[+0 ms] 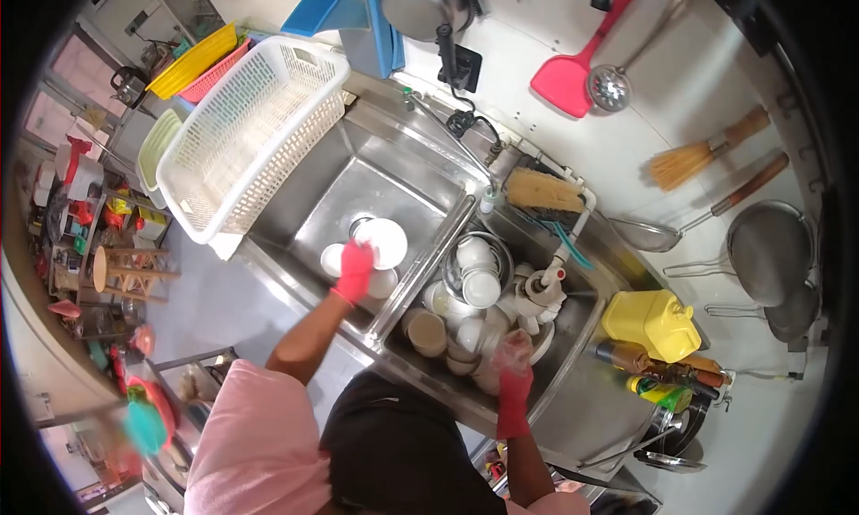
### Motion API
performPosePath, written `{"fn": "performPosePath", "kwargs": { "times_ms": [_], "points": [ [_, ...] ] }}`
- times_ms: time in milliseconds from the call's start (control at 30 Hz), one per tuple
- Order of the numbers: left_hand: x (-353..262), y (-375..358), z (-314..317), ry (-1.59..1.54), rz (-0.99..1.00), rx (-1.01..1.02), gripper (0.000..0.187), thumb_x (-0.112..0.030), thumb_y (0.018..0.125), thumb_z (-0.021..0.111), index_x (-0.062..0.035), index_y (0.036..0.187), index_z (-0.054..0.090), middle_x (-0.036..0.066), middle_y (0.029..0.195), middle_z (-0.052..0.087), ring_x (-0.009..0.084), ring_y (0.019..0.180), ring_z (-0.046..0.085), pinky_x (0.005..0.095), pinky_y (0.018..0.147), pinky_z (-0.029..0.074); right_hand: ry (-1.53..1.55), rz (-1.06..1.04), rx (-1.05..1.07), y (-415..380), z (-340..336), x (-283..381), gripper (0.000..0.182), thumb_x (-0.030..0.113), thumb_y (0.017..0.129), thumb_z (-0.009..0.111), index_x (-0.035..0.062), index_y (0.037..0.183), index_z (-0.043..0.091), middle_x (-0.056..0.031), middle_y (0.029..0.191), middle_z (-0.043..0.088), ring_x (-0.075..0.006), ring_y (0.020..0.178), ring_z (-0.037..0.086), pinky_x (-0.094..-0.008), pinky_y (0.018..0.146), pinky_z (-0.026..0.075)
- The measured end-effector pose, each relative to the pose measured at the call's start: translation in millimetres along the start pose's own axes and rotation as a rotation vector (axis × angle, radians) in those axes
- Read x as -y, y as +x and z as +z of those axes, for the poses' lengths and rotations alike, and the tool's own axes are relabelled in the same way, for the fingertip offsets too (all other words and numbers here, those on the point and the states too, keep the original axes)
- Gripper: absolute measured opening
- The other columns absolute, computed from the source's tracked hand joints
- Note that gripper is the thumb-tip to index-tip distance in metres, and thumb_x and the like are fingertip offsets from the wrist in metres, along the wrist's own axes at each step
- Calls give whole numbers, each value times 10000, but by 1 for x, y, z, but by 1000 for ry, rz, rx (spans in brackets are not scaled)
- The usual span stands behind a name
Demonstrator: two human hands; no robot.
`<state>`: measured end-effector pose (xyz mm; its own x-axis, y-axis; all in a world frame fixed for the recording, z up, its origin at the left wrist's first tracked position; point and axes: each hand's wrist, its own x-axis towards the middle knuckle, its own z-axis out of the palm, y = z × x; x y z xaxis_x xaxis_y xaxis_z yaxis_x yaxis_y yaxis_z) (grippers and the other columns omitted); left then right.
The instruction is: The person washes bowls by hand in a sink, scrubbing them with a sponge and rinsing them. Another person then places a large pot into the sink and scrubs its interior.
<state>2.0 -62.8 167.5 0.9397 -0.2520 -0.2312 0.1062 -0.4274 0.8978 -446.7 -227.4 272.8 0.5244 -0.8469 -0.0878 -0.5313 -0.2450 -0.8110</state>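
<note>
In a red glove, my left hand (355, 272) is closed at the edge of a round white dish (387, 240) in the left sink basin (376, 182). Two more white dishes lie beside it, one (332, 260) to its left and one (384, 284) just below. My right hand (513, 365), also gloved in red, is over the right basin, its fingers closed around something pale and see-through that I cannot make out. Stacked white bowls (480, 287) and beige bowls (427, 332) crowd that basin around a metal bowl (504, 257).
A white plastic basket (259, 130) stands over the left end of the sink. A faucet (452, 132) reaches over from the wall. White pipe fittings (541, 289) stick up in the right basin. A yellow jug (650, 325) and bottles (624, 356) line the right counter.
</note>
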Motion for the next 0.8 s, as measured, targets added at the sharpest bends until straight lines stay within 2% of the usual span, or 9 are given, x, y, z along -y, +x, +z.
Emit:
{"fn": "performPosePath", "kwargs": {
  "times_ms": [100, 167, 300, 433, 500, 633, 700, 767, 800],
  "points": [
    [27, 23, -40, 425, 43, 51, 282, -221, 926, 564, 25, 1055, 612, 206, 926, 685, 332, 826, 698, 432, 694, 569, 489, 258, 25, -1, 7, 16, 389, 40, 905, 616, 7, 1285, 540, -88, 1104, 674, -185, 933, 682, -330, 818, 552],
    [33, 19, -57, 743, 99, 115, 336, -305, 930, 565, 13, 1004, 646, 231, 930, 690, 384, 855, 688, 469, 727, 552, 158, 214, 45, -3, 14, 23, 365, 25, 920, 587, 2, 1281, 543, -95, 1111, 669, -179, 936, 675, -326, 818, 548],
    [34, 12, -55, 1070, 46, 396, 272, -203, 927, 478, -24, 1003, 668, 222, 988, 698, 376, 924, 693, 477, 791, 556, 184, 283, 24, -11, 26, 26, 361, 40, 921, 581, -6, 1278, 545, -94, 1104, 669, -166, 949, 661, -320, 820, 543],
    [75, 19, -44, 1106, -118, 385, 246, -188, 902, 526, -33, 1001, 689, 218, 1005, 699, 368, 942, 693, 464, 794, 558, 285, 374, 2, -18, 27, 43, 375, 94, 924, 591, -3, 1285, 549, -83, 1091, 669, -166, 965, 653, -319, 820, 542],
    [108, 25, -44, 1116, -153, 408, 244, -192, 890, 550, -39, 1013, 694, 216, 1022, 696, 365, 962, 688, 453, 792, 561, 582, 561, 18, -13, 28, 59, 391, 126, 925, 603, 3, 1293, 550, -74, 1098, 665, -176, 971, 653, -319, 822, 541],
    [147, 22, -37, 1035, -225, 455, 228, -170, 874, 567, -54, 1012, 706, 221, 1055, 689, 356, 991, 681, 441, 799, 560, 443, 469, 268, -17, 35, 10, 412, 265, 1039, 432, 102, 1418, 435, -94, 1388, 505, -233, 1148, 564, -387, 945, 485],
    [169, 29, -31, 1036, -239, 479, 215, -130, 883, 548, -65, 998, 717, 210, 1068, 688, 353, 983, 680, 437, 798, 558, 498, 462, 273, -13, 45, 8, 424, 269, 1021, 454, 122, 1419, 440, -79, 1377, 508, -227, 1121, 563, -396, 933, 487],
    [118, 26, -38, 1175, 125, 470, 234, -148, 869, 580, -45, 1054, 679, 200, 1031, 690, 367, 933, 677, 451, 806, 546, 800, 574, 184, -10, 50, -8, 440, 176, 965, 553, 112, 1393, 473, -64, 1290, 572, -193, 1027, 607, -351, 871, 516],
    [77, 25, -40, 1236, 313, 454, 259, -157, 863, 597, -35, 1082, 660, 195, 1012, 691, 374, 908, 676, 457, 810, 541, 682, 445, 188, -9, 54, -14, 462, 139, 954, 574, 111, 1401, 461, -59, 1262, 584, -183, 1005, 610, -337, 843, 521]
  ]
}}
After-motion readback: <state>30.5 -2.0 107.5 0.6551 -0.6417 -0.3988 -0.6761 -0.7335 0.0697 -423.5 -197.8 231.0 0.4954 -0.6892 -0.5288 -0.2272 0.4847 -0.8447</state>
